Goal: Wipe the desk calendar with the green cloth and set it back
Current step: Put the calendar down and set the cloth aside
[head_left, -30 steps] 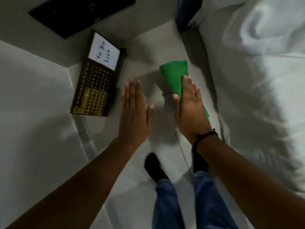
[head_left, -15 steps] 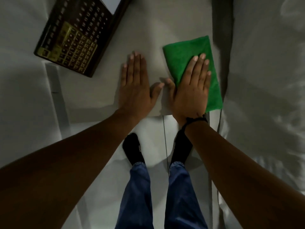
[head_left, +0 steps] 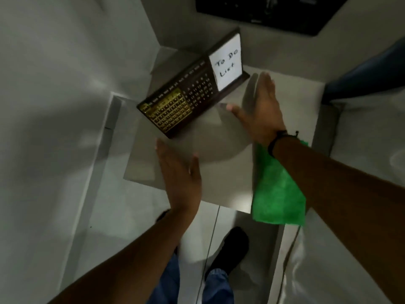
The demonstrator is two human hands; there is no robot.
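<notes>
The desk calendar is a dark wooden stand with gold date tiles and a white "To Do List" card, standing at the far left of the small grey table. My right hand hovers open just right of the calendar, fingers stretched toward the card end, not touching it. My left hand is open and flat over the table's near left part, a little below the calendar. The green cloth lies on the table's near right corner, partly under my right forearm.
A black flat device lies at the top. White walls close in at the left, and white bedding lies on the right. My legs in blue jeans and a black sock stand below the table's near edge.
Both hands have lifted off the table and cloth. My right hand left the green cloth and moved up toward the calendar. The view shifted, bringing the calendar toward the centre.
</notes>
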